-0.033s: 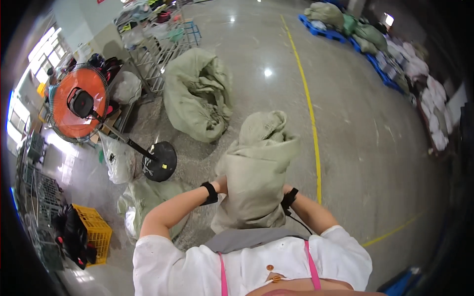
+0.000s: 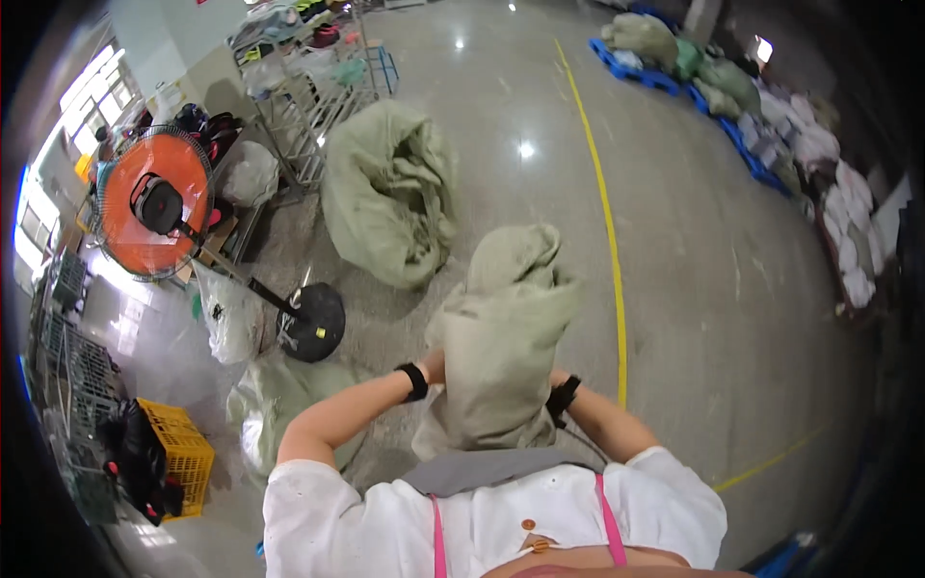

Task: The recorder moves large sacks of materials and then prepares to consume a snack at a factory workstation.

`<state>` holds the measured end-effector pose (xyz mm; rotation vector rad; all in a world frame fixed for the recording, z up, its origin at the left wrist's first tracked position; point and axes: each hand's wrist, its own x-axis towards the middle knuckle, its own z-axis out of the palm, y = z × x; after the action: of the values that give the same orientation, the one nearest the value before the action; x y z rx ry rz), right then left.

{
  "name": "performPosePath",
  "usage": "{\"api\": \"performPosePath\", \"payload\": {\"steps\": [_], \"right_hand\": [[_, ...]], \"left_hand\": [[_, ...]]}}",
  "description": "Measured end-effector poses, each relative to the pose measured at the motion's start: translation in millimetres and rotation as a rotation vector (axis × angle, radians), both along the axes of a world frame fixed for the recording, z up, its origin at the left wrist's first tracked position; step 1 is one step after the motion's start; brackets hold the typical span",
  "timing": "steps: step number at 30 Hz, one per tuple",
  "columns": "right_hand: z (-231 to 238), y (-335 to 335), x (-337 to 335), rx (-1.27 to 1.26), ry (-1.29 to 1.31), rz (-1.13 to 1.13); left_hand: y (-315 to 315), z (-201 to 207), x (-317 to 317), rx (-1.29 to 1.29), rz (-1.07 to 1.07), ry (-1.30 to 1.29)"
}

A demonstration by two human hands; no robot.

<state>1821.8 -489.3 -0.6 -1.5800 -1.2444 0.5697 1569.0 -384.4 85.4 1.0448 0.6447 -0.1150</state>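
A greyish-green woven sack (image 2: 506,352) stands bunched upright right in front of my body, its top folded over on itself. My left hand (image 2: 436,366) grips its left side, and the fingers disappear behind the cloth. On the opposite side my right hand (image 2: 559,379) holds the sack too, mostly covered by fabric and a black wrist band. What the sack contains cannot be seen. Just beyond it, a larger sack (image 2: 371,197) of similar cloth lies on the floor with its mouth crumpled inward.
An orange-backed stand fan (image 2: 154,236) rises at left on a round black base (image 2: 313,323). Near it lie a clear plastic bag (image 2: 231,313) and another pale green sack (image 2: 279,409). A yellow crate (image 2: 183,453) stands lower left; loaded blue pallets (image 2: 636,72) line the far right.
The whole view has shifted slightly, so the floor things sit a little lower. The upright sack's top has sunk a bit; both hands stay at its sides.
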Motion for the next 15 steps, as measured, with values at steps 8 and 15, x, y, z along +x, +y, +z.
{"api": "performPosePath", "payload": {"steps": [8, 15], "right_hand": [[-35, 168, 32, -0.135, 0.311, 0.106], [-73, 368, 86, -0.217, 0.679, 0.095]], "left_hand": [[182, -63, 34, 0.460, -0.221, 0.079], [393, -113, 74, 0.900, -0.513, 0.266]]}}
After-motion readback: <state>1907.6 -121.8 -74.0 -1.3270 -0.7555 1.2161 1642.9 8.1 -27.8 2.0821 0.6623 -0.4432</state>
